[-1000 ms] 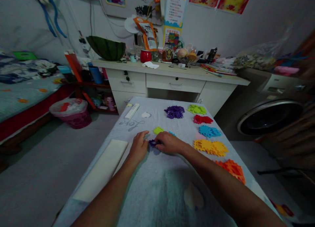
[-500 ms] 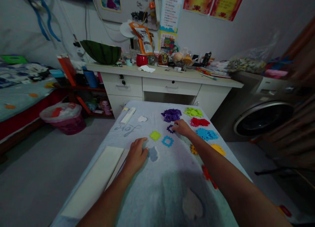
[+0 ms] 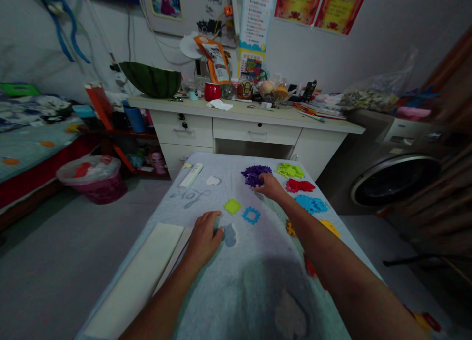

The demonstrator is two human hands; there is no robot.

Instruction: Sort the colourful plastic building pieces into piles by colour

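My right hand [image 3: 270, 186] is at the near edge of a pile of dark purple interlocking plastic pieces [image 3: 254, 174]. Its thumb and forefinger close around purple plastic there, partly hidden by the fingers. My left hand [image 3: 205, 231] rests on the cloth with thumb and fingers apart, holding nothing. Just beyond its fingertips lies a solid lime green square piece [image 3: 232, 206]. Beside that is a blue square piece with an open middle [image 3: 251, 215], apart from both hands.
Along the right side lie piles of lime [image 3: 290, 170], red [image 3: 300, 185], blue [image 3: 311, 203] and yellow pieces [image 3: 330, 228]. Orange pieces [image 3: 290, 228] are partly behind my right forearm. A long white board [image 3: 136, 276] lies at left, a white strip [image 3: 191, 176] farther back. A desk [image 3: 254, 114] stands beyond.
My right hand has moved slightly away from me to the purple pile. The purple piece that lay apart in front of it no longer shows separately. My left hand has stayed nearly still.
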